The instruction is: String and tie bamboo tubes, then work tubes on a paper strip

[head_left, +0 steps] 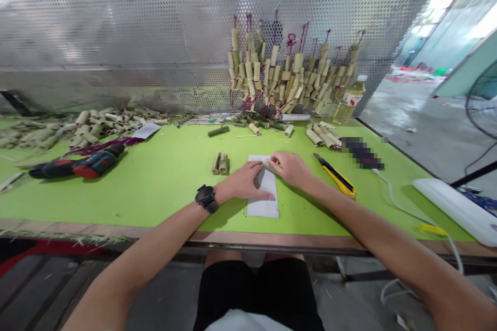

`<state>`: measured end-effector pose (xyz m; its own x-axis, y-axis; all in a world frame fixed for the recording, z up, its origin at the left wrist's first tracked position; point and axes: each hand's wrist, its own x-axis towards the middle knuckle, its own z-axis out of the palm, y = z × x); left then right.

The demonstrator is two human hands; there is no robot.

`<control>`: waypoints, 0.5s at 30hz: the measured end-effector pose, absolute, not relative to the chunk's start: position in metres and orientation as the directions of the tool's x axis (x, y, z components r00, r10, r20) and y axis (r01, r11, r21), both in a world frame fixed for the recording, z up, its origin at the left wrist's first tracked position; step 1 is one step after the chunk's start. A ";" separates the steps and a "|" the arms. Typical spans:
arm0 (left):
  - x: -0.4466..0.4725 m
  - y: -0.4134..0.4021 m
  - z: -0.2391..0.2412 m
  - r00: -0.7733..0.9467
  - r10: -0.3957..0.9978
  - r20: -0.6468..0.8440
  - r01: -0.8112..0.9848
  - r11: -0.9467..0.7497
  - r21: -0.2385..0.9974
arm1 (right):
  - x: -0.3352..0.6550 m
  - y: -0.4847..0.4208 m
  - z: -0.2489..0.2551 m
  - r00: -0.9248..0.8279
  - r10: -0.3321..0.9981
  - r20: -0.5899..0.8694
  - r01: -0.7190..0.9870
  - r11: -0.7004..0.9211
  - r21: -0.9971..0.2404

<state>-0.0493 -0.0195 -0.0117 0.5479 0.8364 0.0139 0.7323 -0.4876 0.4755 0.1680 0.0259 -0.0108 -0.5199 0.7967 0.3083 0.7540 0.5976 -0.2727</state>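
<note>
A white strip of paper (264,201) lies on the green table (163,186) in front of me. My left hand (244,182), with a black watch on its wrist, lies flat on the paper and presses it down. My right hand (289,166) pinches the paper's far end with its fingertips, where the paper looks rolled or folded; what is under the fingers is hidden. Two short bamboo tubes (219,163) lie just left of my left hand.
A yellow utility knife (336,177) lies to the right, a red-and-black power drill (83,164) to the left. Bunches of bamboo tubes (287,75) hang on the perforated metal panel, with loose tubes (93,126) below. An oil bottle (349,101) and a white cable (392,194) sit at right.
</note>
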 end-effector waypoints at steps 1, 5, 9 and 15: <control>-0.049 -0.020 -0.011 0.545 0.838 0.009 0.735 -0.483 0.475 | 0.170 0.028 -0.009 -0.547 0.777 0.311 0.749 0.620 -0.232; -0.049 -0.020 -0.010 0.525 0.851 -0.034 0.761 -0.450 0.467 | 0.179 0.040 -0.005 -0.597 0.755 0.272 0.753 0.644 -0.134; -0.048 -0.019 -0.012 0.535 0.845 0.005 0.743 -0.473 0.474 | 0.184 0.046 -0.004 -0.612 0.760 0.221 0.763 0.640 -0.087; -0.049 -0.017 -0.017 0.542 0.840 0.041 0.727 -0.492 0.479 | 0.178 0.035 0.000 -0.480 0.834 0.273 0.855 0.515 -0.069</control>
